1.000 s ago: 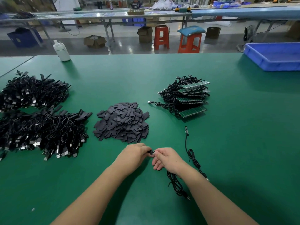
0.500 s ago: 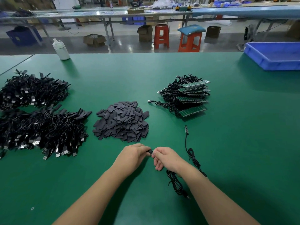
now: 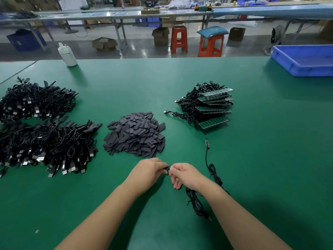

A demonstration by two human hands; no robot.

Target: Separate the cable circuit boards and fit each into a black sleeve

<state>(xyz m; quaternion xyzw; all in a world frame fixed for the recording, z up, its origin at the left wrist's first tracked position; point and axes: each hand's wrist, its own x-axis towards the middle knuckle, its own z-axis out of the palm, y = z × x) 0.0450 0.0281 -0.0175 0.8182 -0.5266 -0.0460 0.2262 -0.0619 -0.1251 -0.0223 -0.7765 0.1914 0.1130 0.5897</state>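
**Head view: two hands pinch one small black piece**

Far left on the green table [image 3: 180, 83] lie two big heaps of black cables with plugs: one further back [image 3: 34, 101] and one nearer [image 3: 46, 147]. A white bottle [image 3: 67, 55] stands behind them by the table's far edge.

Next comes a pile of flat black sleeves [image 3: 135, 135], in the middle of the table. Just in front of it are the hands. The left hand [image 3: 146, 173] has its fingers curled round a small black piece [image 3: 168, 170]. The right hand [image 3: 185, 175] meets it there, pinching the same piece with thumb and first finger. The piece is too small and too hidden to tell whether it is a sleeve, a board or both.

A black cable [image 3: 196, 204] runs under the right wrist. Another cable [image 3: 210, 166] lies just to the right, with a little circuit board [image 3: 207, 143] at its far end.

Behind that sits a stack of green board strips with cables [image 3: 209, 106]. Far right is a blue tray [image 3: 304, 60]
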